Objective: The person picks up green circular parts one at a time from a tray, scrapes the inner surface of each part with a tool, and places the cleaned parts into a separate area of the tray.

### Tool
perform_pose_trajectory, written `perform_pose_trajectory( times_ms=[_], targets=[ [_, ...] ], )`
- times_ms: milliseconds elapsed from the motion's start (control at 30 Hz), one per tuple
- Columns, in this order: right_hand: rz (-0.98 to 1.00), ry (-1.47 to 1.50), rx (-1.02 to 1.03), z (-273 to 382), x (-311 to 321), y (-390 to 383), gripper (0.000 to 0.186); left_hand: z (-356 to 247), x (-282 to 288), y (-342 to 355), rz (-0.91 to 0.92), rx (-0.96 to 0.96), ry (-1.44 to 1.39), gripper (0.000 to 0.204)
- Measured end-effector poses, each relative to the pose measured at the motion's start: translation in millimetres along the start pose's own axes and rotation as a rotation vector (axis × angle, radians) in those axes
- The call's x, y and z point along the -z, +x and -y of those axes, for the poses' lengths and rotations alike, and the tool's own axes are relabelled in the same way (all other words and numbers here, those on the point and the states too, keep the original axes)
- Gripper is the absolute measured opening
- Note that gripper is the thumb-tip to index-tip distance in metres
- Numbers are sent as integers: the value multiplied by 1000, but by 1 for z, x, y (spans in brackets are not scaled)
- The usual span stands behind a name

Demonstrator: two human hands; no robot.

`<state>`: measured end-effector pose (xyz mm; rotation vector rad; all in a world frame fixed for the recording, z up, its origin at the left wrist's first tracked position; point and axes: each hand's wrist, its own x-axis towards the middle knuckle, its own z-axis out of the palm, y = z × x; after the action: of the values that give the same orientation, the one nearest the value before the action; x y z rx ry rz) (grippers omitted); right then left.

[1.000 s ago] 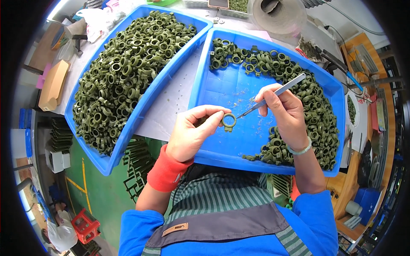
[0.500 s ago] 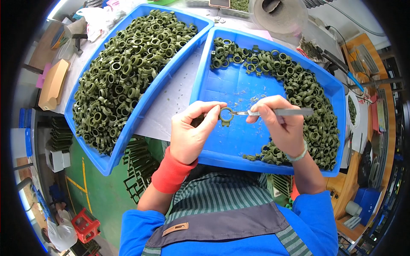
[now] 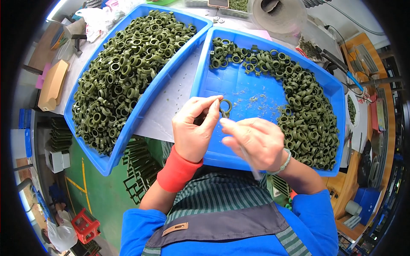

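Between the thumb and fingertips of my left hand point(image 3: 193, 128) is a dark green plastic ring point(image 3: 230, 106), held upright over the right-hand blue tray point(image 3: 222, 143). My right hand point(image 3: 258, 143) grips a slim silver scalpel point(image 3: 249, 162), its handle slanting down toward me and smeared by motion. The blade end meets the ring's left side near my left fingertips; the exact contact is hard to see. Similar green rings point(image 3: 309, 115) line the tray's far and right sides. Small pale-green shavings point(image 3: 254, 99) lie scattered on its floor.
A second blue tray point(image 3: 139, 115) on the left is heaped with green rings point(image 3: 128, 64). A cardboard box point(image 3: 53, 85) stands at the far left, and a grey round container point(image 3: 279, 17) at the back. Below left are a green floor and a red stool point(image 3: 85, 225).
My right hand has swung down and left, turning the scalpel from level to steeply slanted. The ring has risen slightly and turned in my left fingers, which stay closed on it.
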<state>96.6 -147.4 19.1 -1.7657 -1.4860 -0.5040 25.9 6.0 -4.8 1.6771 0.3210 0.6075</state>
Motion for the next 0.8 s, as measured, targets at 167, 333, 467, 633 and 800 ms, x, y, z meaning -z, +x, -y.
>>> perform_pose_trajectory(
  times_ms=[167,333,467,633,800],
  targets=[
    [-185,339,-506,-7,11,1,22,-3,4,-1,34,147,-95,15],
    [-28,531,-732,-13,-5,-3,28,-3,4,-4,50,67,-93,15],
    [63,616,-777,-9,-3,-1,30,-9,1,-3,71,-79,39,17],
    [48,931,-980,-13,-2,-2,27,-5,2,-2,83,-79,32,16],
    [108,849,-944,-14,-3,-4,22,-4,2,-3,82,-118,115,16]
  ],
)
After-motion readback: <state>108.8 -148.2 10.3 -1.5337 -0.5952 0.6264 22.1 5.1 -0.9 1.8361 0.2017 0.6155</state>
